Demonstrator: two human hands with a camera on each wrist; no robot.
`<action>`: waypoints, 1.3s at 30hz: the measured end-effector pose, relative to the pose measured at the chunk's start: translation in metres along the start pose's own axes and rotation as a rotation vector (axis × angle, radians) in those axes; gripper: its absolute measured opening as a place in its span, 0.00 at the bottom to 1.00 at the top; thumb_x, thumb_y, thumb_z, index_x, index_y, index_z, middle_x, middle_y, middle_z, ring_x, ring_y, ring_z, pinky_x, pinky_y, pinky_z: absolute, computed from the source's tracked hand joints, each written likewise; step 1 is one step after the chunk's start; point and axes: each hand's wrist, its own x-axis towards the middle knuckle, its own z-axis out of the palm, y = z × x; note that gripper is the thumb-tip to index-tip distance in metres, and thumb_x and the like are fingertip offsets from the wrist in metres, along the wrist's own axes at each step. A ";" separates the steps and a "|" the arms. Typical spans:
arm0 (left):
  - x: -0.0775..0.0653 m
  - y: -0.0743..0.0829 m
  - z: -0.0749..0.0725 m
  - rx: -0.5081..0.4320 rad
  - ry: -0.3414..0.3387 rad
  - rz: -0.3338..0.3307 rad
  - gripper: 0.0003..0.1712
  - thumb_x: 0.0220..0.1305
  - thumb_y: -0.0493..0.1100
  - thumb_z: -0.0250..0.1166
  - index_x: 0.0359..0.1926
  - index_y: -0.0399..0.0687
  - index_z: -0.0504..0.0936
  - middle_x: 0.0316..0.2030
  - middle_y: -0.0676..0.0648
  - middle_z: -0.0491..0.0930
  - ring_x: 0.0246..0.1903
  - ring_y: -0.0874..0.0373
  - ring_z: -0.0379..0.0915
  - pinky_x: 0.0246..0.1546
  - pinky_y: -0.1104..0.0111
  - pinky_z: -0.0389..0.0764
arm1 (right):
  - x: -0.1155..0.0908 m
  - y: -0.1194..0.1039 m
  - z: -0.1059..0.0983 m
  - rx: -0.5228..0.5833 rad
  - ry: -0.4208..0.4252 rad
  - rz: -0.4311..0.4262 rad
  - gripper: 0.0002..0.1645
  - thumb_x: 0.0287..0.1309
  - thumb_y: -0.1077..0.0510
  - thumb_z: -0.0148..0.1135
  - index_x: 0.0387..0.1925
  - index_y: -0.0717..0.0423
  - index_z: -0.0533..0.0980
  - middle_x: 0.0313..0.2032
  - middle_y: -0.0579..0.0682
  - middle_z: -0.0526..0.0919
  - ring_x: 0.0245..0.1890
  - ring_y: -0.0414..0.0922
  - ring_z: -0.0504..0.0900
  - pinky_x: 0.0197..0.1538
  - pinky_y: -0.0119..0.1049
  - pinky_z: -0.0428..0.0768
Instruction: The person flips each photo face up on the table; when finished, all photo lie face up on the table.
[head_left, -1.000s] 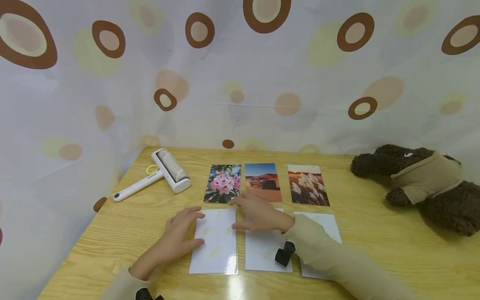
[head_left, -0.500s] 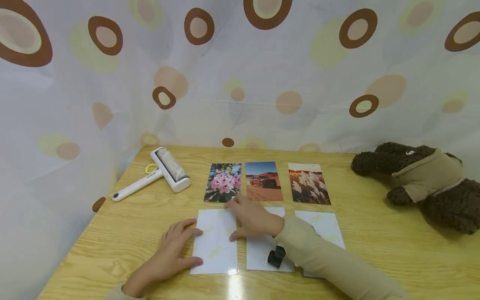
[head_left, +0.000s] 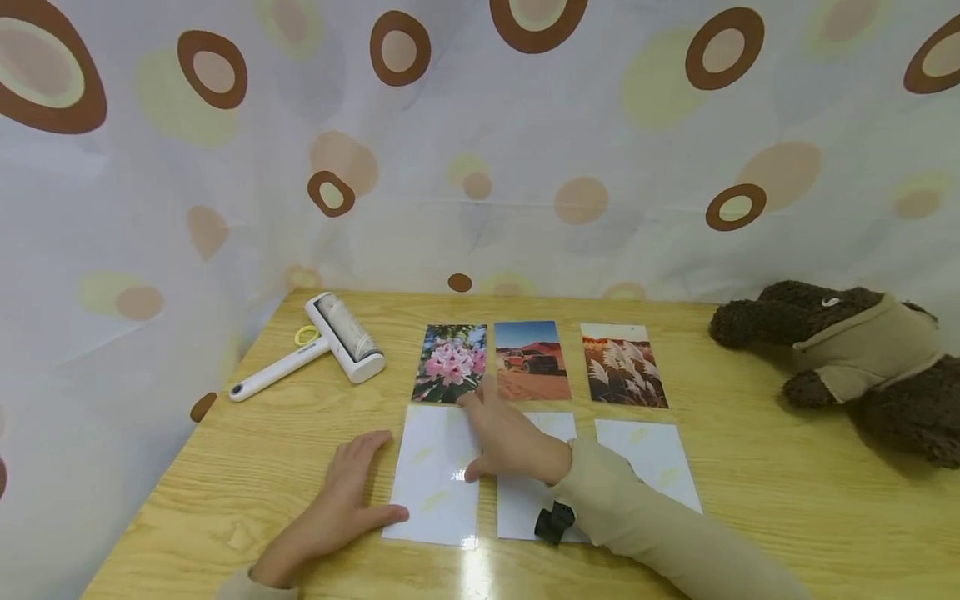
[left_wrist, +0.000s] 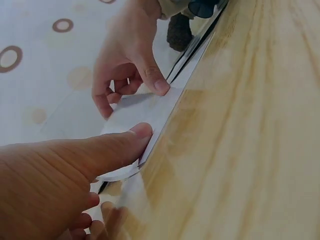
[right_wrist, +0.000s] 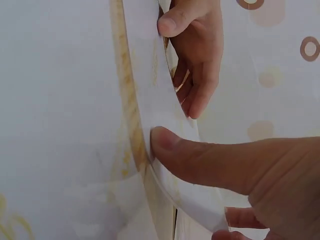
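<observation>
The leftmost white card (head_left: 438,475) has been shifted slightly nearer the flower photo (head_left: 450,358) since the earlier frame and is now seen bowed just in front of it, its right edge grasped by the right hand (head_left: 517,437), its left edge touched by the loosely extended left hand (head_left: 341,497).

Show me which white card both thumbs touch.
The leftmost white card: the left hand and right hand each rest a thumb there; the middle white card and rightmost white card have none.
</observation>
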 end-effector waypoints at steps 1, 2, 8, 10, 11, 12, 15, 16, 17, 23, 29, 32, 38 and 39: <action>0.001 0.001 0.000 0.007 0.004 -0.002 0.53 0.47 0.56 0.76 0.68 0.38 0.60 0.63 0.40 0.65 0.60 0.45 0.57 0.60 0.47 0.61 | -0.002 -0.001 -0.001 0.004 0.024 0.004 0.52 0.32 0.53 0.83 0.57 0.67 0.66 0.43 0.57 0.60 0.26 0.43 0.67 0.31 0.33 0.72; 0.002 0.001 0.000 0.014 0.011 -0.004 0.53 0.46 0.56 0.76 0.68 0.39 0.60 0.61 0.43 0.67 0.57 0.48 0.58 0.58 0.50 0.62 | -0.003 -0.003 -0.001 0.009 0.043 0.009 0.50 0.33 0.53 0.83 0.56 0.67 0.66 0.43 0.57 0.60 0.26 0.43 0.67 0.29 0.32 0.72; 0.008 -0.001 0.002 -0.092 0.062 0.063 0.49 0.46 0.48 0.78 0.66 0.40 0.63 0.47 0.53 0.75 0.44 0.60 0.61 0.48 0.67 0.66 | -0.005 -0.004 -0.004 0.009 0.079 0.052 0.46 0.36 0.54 0.82 0.55 0.64 0.66 0.46 0.57 0.60 0.25 0.42 0.69 0.27 0.30 0.71; 0.009 -0.002 0.004 -0.169 0.064 0.090 0.47 0.46 0.44 0.78 0.66 0.39 0.64 0.45 0.52 0.75 0.42 0.63 0.63 0.45 0.70 0.68 | -0.005 -0.002 -0.004 -0.005 0.081 0.054 0.47 0.37 0.52 0.81 0.56 0.64 0.66 0.47 0.57 0.60 0.25 0.42 0.68 0.27 0.29 0.71; 0.010 -0.002 0.004 -0.205 0.068 0.106 0.46 0.47 0.41 0.77 0.65 0.39 0.64 0.44 0.51 0.75 0.40 0.63 0.63 0.42 0.71 0.69 | -0.005 -0.001 -0.004 -0.017 0.085 0.053 0.48 0.37 0.52 0.81 0.57 0.64 0.66 0.47 0.57 0.61 0.26 0.42 0.68 0.27 0.30 0.71; 0.010 -0.002 0.005 -0.239 0.074 0.123 0.46 0.47 0.39 0.76 0.65 0.38 0.63 0.43 0.50 0.75 0.39 0.64 0.64 0.41 0.72 0.69 | -0.005 -0.001 -0.004 -0.032 0.093 0.045 0.49 0.36 0.51 0.82 0.58 0.64 0.66 0.47 0.57 0.61 0.28 0.42 0.68 0.29 0.30 0.71; 0.010 -0.001 0.006 -0.389 0.081 0.170 0.43 0.50 0.31 0.72 0.66 0.33 0.61 0.43 0.43 0.73 0.37 0.67 0.66 0.36 0.74 0.72 | -0.005 0.002 -0.003 -0.093 0.130 -0.007 0.54 0.33 0.49 0.83 0.61 0.64 0.66 0.45 0.56 0.64 0.33 0.44 0.66 0.35 0.34 0.70; 0.010 0.000 0.006 -0.447 0.077 0.179 0.42 0.52 0.30 0.71 0.66 0.31 0.60 0.43 0.42 0.72 0.37 0.67 0.67 0.35 0.75 0.72 | -0.005 0.002 -0.002 -0.107 0.139 -0.030 0.56 0.33 0.49 0.83 0.63 0.63 0.65 0.44 0.56 0.65 0.35 0.45 0.65 0.37 0.35 0.69; 0.009 0.001 0.006 -0.507 0.066 0.179 0.40 0.54 0.29 0.68 0.66 0.30 0.59 0.45 0.40 0.72 0.38 0.68 0.67 0.36 0.75 0.73 | -0.005 0.002 -0.002 -0.116 0.142 -0.049 0.58 0.33 0.49 0.83 0.65 0.62 0.64 0.43 0.55 0.66 0.36 0.45 0.64 0.38 0.36 0.69; 0.005 0.008 0.004 -0.849 -0.102 0.123 0.31 0.65 0.31 0.59 0.63 0.20 0.57 0.56 0.41 0.71 0.52 0.68 0.71 0.51 0.76 0.74 | -0.004 -0.002 -0.002 -0.038 0.024 -0.167 0.58 0.46 0.57 0.76 0.74 0.48 0.52 0.37 0.47 0.75 0.24 0.38 0.67 0.27 0.29 0.69; 0.000 0.010 0.004 -1.022 -0.247 0.219 0.31 0.74 0.46 0.51 0.67 0.30 0.55 0.63 0.48 0.66 0.62 0.64 0.65 0.60 0.73 0.69 | -0.002 -0.004 0.001 -0.008 -0.026 -0.321 0.54 0.52 0.61 0.70 0.75 0.44 0.51 0.30 0.40 0.75 0.23 0.33 0.68 0.27 0.23 0.68; 0.000 0.010 0.006 -1.082 -0.287 0.301 0.34 0.73 0.59 0.47 0.69 0.42 0.58 0.66 0.52 0.65 0.66 0.63 0.61 0.63 0.72 0.67 | -0.002 -0.005 0.002 0.009 -0.019 -0.386 0.54 0.52 0.61 0.70 0.75 0.46 0.51 0.30 0.40 0.76 0.25 0.33 0.70 0.28 0.21 0.68; -0.001 0.012 0.008 -0.966 -0.244 0.342 0.30 0.73 0.61 0.44 0.69 0.54 0.61 0.66 0.58 0.64 0.65 0.66 0.61 0.61 0.73 0.68 | -0.004 -0.005 0.002 0.096 0.019 -0.480 0.49 0.56 0.63 0.67 0.73 0.55 0.50 0.33 0.44 0.77 0.27 0.34 0.73 0.31 0.19 0.71; -0.002 0.012 0.008 -0.928 -0.231 0.341 0.29 0.74 0.59 0.43 0.69 0.54 0.61 0.66 0.59 0.64 0.64 0.66 0.61 0.60 0.72 0.69 | -0.004 -0.005 0.002 0.121 0.021 -0.484 0.47 0.57 0.63 0.66 0.72 0.56 0.50 0.33 0.45 0.77 0.27 0.34 0.73 0.32 0.19 0.72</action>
